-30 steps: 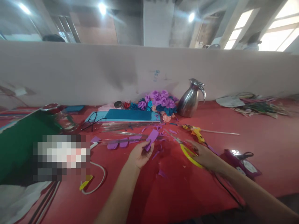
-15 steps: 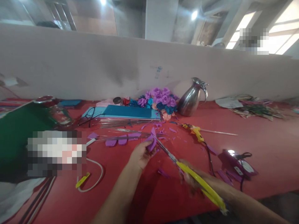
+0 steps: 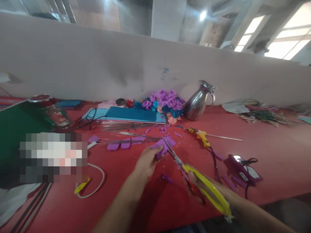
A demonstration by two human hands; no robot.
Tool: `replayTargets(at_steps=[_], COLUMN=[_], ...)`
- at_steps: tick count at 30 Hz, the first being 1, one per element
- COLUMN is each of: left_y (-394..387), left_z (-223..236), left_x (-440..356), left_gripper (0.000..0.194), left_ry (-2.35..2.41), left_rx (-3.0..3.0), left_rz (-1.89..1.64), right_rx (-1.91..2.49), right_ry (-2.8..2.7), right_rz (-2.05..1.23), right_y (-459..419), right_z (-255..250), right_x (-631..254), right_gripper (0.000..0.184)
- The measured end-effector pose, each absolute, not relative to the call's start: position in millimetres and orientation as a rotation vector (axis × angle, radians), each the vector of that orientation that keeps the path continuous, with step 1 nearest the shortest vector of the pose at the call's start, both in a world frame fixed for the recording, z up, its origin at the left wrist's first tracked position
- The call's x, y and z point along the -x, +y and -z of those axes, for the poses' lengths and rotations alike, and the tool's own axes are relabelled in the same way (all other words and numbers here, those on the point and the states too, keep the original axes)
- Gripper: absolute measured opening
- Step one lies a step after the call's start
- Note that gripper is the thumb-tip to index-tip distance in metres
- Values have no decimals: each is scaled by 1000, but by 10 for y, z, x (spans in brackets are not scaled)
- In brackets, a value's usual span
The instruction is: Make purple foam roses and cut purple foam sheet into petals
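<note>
Between the thumb and fingers of my left hand point(image 3: 147, 159) is a piece of purple paper point(image 3: 164, 145), held a little above the red table. My right hand point(image 3: 194, 183) grips yellow-handled scissors point(image 3: 206, 184), and their blades lie at the paper. Whether the blades are cutting into it I cannot tell. Several rounded purple pieces point(image 3: 125, 144) lie in a row left of my left hand. Purple scraps point(image 3: 167, 178) are scattered on the table around both hands.
A yellow glue gun point(image 3: 204, 139) with a black cord lies to the right, near a purple power strip point(image 3: 246, 171). Behind are paper flowers point(image 3: 167, 101), a steel jug point(image 3: 199, 102), blue sheets point(image 3: 132, 113), glasses point(image 3: 91, 118) and thin wires point(image 3: 121, 126). A white cable point(image 3: 103, 178) curls at left.
My right hand has turned the scissors and brought their blades from beside the glue gun to the purple paper. The paper, still in my left hand, has turned and now looks wider.
</note>
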State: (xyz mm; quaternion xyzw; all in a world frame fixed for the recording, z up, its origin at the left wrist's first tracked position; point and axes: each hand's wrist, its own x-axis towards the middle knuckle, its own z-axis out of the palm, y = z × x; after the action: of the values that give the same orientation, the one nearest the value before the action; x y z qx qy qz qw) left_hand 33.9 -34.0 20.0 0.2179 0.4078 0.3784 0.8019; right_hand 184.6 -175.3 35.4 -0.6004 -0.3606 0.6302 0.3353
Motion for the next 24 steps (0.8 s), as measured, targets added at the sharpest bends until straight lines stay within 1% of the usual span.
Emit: replayTargets(at_steps=[4,8,11,16,22,24], left_y=[-355,-366,-363,-341,-315,-301], left_z=[-195,-171,-147,-139,-124,-100], left_x=[-353,-378,-388,-381,-386,-392], left_gripper=[12,10,10,11,13,14], left_ry=[893,872,873,899,909,922], left_rx=[-493,-534,-543,-500,-485,-470], left_rz=[-810,-819,-804,-758,-720,-709], right_rx=[1581,1662,1609,1603,1737,1748], right_ry=[-897,-840,-855,-895,-695,-665], right_rz=[-1671,-1688,-1703,-1723,-1782,-1788], right_y=[-1693,-1691,-1706,-1722,-1673,-1647], right_z=[-352,-300,-260,-272,-336,-332], right_x=[-1814,-1798,-1812,-1841,-1833,-1844], right_gripper=[49,52,53,48,38,40])
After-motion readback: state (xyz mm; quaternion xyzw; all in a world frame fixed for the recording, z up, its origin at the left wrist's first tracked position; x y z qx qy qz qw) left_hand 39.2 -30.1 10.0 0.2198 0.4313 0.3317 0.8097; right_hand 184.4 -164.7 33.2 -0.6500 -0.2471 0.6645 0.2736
